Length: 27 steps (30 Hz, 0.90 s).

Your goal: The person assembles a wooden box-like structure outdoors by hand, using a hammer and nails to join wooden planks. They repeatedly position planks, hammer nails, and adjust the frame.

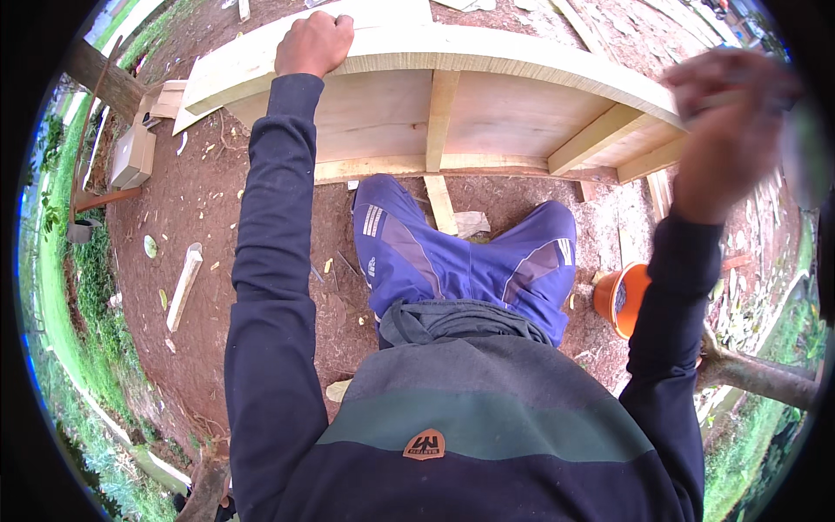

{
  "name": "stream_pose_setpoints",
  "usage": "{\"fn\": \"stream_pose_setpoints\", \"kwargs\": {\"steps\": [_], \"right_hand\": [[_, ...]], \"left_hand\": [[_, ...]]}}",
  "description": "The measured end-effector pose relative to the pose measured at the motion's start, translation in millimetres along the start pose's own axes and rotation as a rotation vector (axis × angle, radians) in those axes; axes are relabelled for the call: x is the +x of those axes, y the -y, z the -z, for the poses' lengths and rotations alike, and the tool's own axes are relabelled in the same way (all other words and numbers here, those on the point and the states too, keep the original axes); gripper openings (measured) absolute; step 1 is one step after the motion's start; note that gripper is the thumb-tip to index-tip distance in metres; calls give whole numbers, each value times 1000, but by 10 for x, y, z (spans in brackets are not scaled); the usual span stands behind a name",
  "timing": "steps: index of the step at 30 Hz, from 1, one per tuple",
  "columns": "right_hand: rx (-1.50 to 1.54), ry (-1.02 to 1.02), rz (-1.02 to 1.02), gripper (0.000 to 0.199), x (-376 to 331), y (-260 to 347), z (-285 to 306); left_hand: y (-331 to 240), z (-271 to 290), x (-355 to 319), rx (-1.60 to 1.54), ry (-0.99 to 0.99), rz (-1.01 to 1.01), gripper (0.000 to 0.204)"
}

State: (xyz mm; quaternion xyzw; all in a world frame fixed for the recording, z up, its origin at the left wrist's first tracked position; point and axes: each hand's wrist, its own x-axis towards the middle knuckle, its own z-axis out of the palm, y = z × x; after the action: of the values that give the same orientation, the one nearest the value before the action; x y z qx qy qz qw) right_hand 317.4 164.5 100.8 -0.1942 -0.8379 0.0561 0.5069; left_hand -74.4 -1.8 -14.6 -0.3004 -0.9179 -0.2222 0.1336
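The left hand (313,43) is closed in a loose fist, fingers (335,33) curled over the top edge of the wooden frame (487,96), knuckles up. The right hand (726,113) is raised by the frame's right end and badly blurred; its fingers look bent, perhaps around something small, but I cannot tell whether they hold anything.

The frame stands on its side on the dirt ground (200,200) in front of the person, its pale plywood panel facing them, with a crosspiece (441,109) down the middle and a slanted one (600,135) toward the right. Its far side is hidden, and its right end is lost behind the blurred hand.

Below it the knees in blue trousers (470,261) are drawn up, covering the ground there. An orange bucket (622,300) sits by the right knee, half covered by the right sleeve. A short plank (184,287) lies on the dirt at left, and a small box (132,157) further up. A branch (757,374) crosses at lower right. Wood scraps lie beyond the frame, cut off at the rim. Grass edges both sides.
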Motion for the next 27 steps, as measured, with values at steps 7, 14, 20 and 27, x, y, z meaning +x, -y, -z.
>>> {"fn": "stream_pose_setpoints", "kwargs": {"steps": [7, 14, 20, 27], "right_hand": [[156, 598, -411, 35, -772, 276, -429], [515, 398, -551, 19, -1483, 11, -660], [442, 797, -739, 18, -3110, -215, -830], [477, 1258, -194, 36, -2882, 698, -1300]], "left_hand": [[-78, -1, 43, 22, 27, 26, 50], [134, 154, -459, -424, -754, -418, 25], [442, -371, -2602, -964, -193, 402, 32], [-193, -1036, -3990, -1686, 16, 893, 33]]}}
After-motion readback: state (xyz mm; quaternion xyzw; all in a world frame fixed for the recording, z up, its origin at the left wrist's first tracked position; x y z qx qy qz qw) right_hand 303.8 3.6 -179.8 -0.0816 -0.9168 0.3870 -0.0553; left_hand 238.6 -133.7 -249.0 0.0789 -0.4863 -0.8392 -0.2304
